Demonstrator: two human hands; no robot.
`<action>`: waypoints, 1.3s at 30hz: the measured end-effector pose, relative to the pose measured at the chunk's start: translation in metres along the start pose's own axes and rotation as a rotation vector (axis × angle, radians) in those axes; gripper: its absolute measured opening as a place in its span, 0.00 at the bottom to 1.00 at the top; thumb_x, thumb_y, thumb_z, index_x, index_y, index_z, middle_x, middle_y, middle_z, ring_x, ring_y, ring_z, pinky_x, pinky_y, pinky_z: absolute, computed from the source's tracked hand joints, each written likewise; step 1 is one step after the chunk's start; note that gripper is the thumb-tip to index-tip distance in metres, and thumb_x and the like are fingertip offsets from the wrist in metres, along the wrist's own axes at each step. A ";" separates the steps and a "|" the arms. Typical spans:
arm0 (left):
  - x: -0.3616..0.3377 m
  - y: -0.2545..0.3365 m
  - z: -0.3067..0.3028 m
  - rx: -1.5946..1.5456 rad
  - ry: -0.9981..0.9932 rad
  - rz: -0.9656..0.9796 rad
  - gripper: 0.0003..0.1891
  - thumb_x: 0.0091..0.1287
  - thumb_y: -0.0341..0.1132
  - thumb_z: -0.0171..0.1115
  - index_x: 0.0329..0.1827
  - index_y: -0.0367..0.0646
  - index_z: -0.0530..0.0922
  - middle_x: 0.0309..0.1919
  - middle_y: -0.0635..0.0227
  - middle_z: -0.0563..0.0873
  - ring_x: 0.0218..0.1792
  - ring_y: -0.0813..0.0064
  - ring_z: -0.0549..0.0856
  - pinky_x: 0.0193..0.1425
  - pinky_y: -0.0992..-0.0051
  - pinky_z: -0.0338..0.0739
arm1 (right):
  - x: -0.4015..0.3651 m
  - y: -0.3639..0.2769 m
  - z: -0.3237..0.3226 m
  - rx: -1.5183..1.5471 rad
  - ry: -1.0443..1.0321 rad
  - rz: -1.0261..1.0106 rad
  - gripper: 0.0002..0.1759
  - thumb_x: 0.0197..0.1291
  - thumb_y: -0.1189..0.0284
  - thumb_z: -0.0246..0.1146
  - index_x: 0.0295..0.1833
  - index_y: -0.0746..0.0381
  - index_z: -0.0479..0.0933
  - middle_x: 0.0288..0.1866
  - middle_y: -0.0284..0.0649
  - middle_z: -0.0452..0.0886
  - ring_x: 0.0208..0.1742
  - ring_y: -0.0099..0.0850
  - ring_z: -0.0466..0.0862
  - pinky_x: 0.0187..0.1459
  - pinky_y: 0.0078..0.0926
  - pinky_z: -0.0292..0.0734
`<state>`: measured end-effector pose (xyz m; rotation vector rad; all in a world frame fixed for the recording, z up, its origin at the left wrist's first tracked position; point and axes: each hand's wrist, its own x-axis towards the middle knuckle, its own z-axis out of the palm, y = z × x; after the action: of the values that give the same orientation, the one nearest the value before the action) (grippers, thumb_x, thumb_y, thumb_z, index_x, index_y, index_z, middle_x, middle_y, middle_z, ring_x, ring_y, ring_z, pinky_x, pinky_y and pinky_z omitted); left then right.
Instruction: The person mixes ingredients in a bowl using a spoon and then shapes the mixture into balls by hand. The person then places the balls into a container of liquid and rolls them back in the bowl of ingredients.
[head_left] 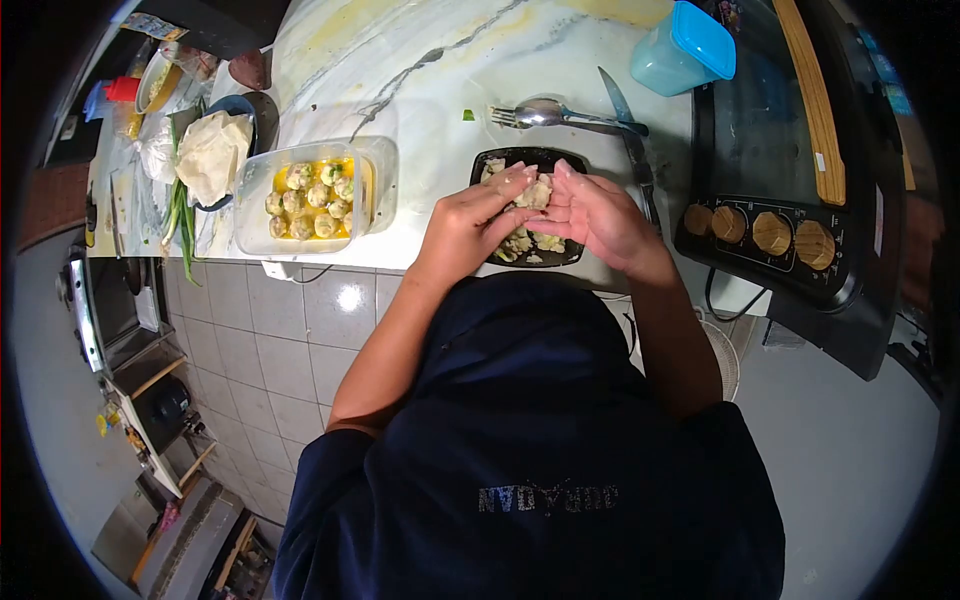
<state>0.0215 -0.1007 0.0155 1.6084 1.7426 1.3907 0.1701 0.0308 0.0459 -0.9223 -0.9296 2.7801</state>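
A lump of pale, crumbly food mixture (534, 192) is between my two hands, above a black square dish (545, 258). My left hand (475, 217) has its fingers and thumb closed against the lump from the left. Cupped around it from the other side is my right hand (603, 222), palm partly turned up, fingers reaching toward the left hand. More of the mixture lies in the dish, with green bits in it; the hands cover part of it. Bits of mixture cling to my fingers.
Left of the dish stands a clear plastic container (245, 225) with several balls (326, 195) in yellow liquid. Beyond are wrappers (214, 157) and green onions (182, 215). A fork (520, 117), a spoon (542, 112), a knife (622, 105), a blue-lidded tub (675, 60) and an oven (790, 240) are nearby.
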 end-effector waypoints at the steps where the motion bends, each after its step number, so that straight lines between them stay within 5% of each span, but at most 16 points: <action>1: 0.000 0.001 0.000 -0.008 0.005 0.016 0.24 0.56 0.24 0.71 0.58 0.39 0.79 0.56 0.56 0.83 0.58 0.58 0.82 0.58 0.69 0.79 | 0.000 0.000 0.000 -0.001 0.001 0.001 0.22 0.73 0.63 0.54 0.59 0.71 0.71 0.55 0.48 0.79 0.56 0.34 0.81 0.61 0.34 0.77; 16: -0.002 0.004 0.007 -0.024 0.020 0.006 0.20 0.58 0.23 0.68 0.56 0.36 0.80 0.56 0.58 0.83 0.60 0.59 0.81 0.61 0.67 0.78 | -0.004 0.005 0.004 -0.160 0.111 0.041 0.19 0.73 0.66 0.54 0.61 0.68 0.72 0.56 0.45 0.79 0.57 0.34 0.81 0.61 0.35 0.77; 22: 0.000 0.007 0.010 -0.051 0.092 -0.037 0.20 0.59 0.23 0.68 0.56 0.36 0.80 0.56 0.57 0.83 0.61 0.59 0.80 0.61 0.67 0.78 | -0.006 0.010 0.010 0.112 0.053 -0.050 0.19 0.72 0.66 0.55 0.60 0.69 0.73 0.54 0.44 0.80 0.54 0.32 0.82 0.60 0.32 0.78; 28: 0.000 0.006 0.010 -0.010 0.064 0.000 0.21 0.59 0.23 0.67 0.57 0.36 0.79 0.56 0.57 0.83 0.61 0.59 0.80 0.60 0.67 0.79 | -0.004 0.016 0.007 -0.111 0.076 -0.099 0.20 0.72 0.66 0.55 0.61 0.68 0.72 0.55 0.42 0.79 0.56 0.32 0.81 0.60 0.31 0.77; 31: 0.002 0.007 0.015 0.036 0.101 -0.009 0.21 0.60 0.23 0.66 0.58 0.37 0.79 0.56 0.57 0.83 0.61 0.59 0.79 0.59 0.67 0.79 | -0.004 0.020 0.017 0.130 0.109 -0.101 0.17 0.71 0.71 0.57 0.61 0.68 0.73 0.54 0.38 0.80 0.54 0.27 0.81 0.58 0.26 0.76; 33: 0.001 0.008 0.020 0.063 0.129 -0.023 0.21 0.60 0.23 0.66 0.58 0.37 0.79 0.56 0.57 0.83 0.61 0.59 0.79 0.59 0.67 0.79 | 0.001 0.033 0.021 -0.181 0.122 -0.310 0.15 0.70 0.74 0.58 0.59 0.68 0.74 0.52 0.35 0.80 0.52 0.22 0.79 0.55 0.21 0.74; 39: 0.004 0.012 0.016 0.047 0.087 -0.074 0.25 0.59 0.24 0.68 0.62 0.38 0.76 0.58 0.56 0.81 0.62 0.59 0.79 0.61 0.67 0.77 | 0.001 0.017 0.011 -0.252 0.064 -0.261 0.16 0.68 0.76 0.59 0.58 0.70 0.74 0.49 0.37 0.81 0.50 0.22 0.80 0.51 0.19 0.77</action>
<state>0.0399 -0.0922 0.0204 1.5122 1.8782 1.4141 0.1649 0.0117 0.0423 -0.8422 -1.3082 2.4415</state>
